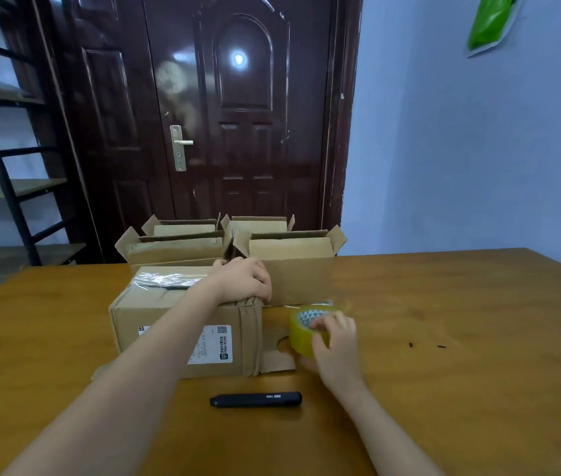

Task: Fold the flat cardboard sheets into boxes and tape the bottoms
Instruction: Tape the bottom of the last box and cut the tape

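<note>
Wooden table (443, 304); taping step. Left hand (243, 280) presses the brown cardboard box (155, 321); right hand (335, 341), at its 3 o'clock, pinches the yellowish tape roll (301, 333). Next: cut the strip.

Open boxes (292, 266) block the table's (443, 321) far edge.

Matt brown cardboard boxes (182, 324) sit on a smooth, lightly glossy wooden table (443, 338), beside a shiny yellowish roll of plastic tape (303, 334), a matt black plastic pen (256, 399) and a glossy dark door (237, 115)
</note>
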{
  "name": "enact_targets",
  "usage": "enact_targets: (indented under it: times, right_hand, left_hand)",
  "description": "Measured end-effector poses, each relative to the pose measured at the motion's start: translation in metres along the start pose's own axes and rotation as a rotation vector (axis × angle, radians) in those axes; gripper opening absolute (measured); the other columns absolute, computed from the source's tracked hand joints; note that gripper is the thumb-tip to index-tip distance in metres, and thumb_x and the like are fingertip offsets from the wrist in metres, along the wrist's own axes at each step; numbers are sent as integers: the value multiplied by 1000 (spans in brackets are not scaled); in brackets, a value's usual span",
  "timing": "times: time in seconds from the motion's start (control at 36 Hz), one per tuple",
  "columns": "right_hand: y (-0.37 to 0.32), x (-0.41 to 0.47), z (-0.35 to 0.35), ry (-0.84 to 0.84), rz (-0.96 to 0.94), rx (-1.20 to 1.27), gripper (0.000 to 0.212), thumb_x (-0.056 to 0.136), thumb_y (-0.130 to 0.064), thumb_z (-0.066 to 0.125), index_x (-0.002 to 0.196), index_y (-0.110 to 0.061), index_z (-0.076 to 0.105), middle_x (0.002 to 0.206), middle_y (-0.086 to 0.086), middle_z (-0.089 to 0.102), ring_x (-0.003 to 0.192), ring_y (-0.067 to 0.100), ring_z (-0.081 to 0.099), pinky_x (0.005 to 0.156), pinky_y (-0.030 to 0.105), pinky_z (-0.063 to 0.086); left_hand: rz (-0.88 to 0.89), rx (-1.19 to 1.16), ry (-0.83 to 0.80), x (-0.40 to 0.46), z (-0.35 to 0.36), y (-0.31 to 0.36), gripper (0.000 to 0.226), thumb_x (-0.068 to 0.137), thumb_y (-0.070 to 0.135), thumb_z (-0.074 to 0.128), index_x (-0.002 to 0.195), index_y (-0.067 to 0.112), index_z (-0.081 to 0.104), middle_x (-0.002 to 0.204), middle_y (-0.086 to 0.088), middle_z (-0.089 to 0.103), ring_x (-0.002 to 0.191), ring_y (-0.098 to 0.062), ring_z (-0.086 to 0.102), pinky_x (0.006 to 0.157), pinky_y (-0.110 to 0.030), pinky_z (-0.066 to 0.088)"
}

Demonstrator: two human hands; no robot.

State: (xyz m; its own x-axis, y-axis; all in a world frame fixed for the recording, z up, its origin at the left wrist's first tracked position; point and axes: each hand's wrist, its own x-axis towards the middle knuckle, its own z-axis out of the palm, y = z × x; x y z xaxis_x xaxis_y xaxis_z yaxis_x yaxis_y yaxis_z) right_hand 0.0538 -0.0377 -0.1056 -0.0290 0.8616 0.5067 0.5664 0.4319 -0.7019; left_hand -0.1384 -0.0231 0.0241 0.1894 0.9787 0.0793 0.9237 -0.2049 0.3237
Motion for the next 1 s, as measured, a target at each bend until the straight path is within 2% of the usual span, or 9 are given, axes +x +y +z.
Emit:
enact_targets:
  times: [0.25,0.31,0.36,0.53,0.64,0.69,0.78,0.86,1.0]
  right_hand:
    - [-10,-1,-11,-57,89,-225,19,90,-15,49,73,-19,57,80,-5,56,83,13,44,92,33,37]
    - [-19,6,-12,-38,86,-226,20,91,-16,47,74,-18,58,80,-6,54,83,13,44,92,34,37]
    - [-32,16,-13,-15,49,-174,19,91,-16,48,77,-19,59,83,-6,55,85,12,46,89,32,38]
    - [-91,46,-14,28,-74,117,17,93,-12,48,84,-13,63,87,-3,56,90,14,51,80,29,44]
    - [-125,63,-2,-75,-1,221,22,95,-17,46,98,-6,64,99,5,63,93,19,56,84,36,47]
    - [-137,68,5,-164,67,283,31,96,-24,44,119,-9,59,120,5,59,111,18,53,96,35,43]
    - [-147,70,20,-284,184,359,54,98,-34,40,146,-11,31,150,4,33,138,21,30,111,36,26]
    - [-150,67,33,-336,318,430,62,97,-38,41,151,-16,18,157,3,19,143,24,19,114,41,21]
    - [-140,62,39,-403,495,577,63,98,-36,42,151,-19,15,153,5,27,137,27,31,109,41,30]
  left_hand:
    - [1,-95,103,-7,0,2,19,92,44,50,99,38,67,113,13,62,114,-14,50,110,-50,16]
    - [-3,-282,223,-10,-2,3,22,95,41,48,103,31,66,106,5,66,107,-18,57,103,-42,34]
    - [4,-401,398,-13,-9,3,20,96,32,50,102,22,67,97,1,67,96,-21,61,85,-33,46]
    - [-73,-200,774,-32,-42,-9,23,97,24,43,97,19,65,88,3,66,83,-18,60,71,-36,51]
    - [-290,-144,901,-52,-57,-37,25,97,23,40,97,16,63,85,2,62,81,-21,57,71,-35,48]
    - [-429,-111,862,-62,-56,-55,24,95,26,40,98,13,60,92,-4,63,86,-26,57,74,-38,49]
    - [-606,-102,720,-73,-47,-76,30,93,30,41,102,6,57,105,-12,59,98,-31,54,73,-38,46]
    - [-671,-176,527,-79,-38,-85,48,95,38,40,126,1,49,124,-18,55,111,-35,52,89,-41,46]
    - [-613,-401,330,-89,-35,-88,60,99,43,39,144,4,31,146,-16,40,129,-31,42,99,-37,36]
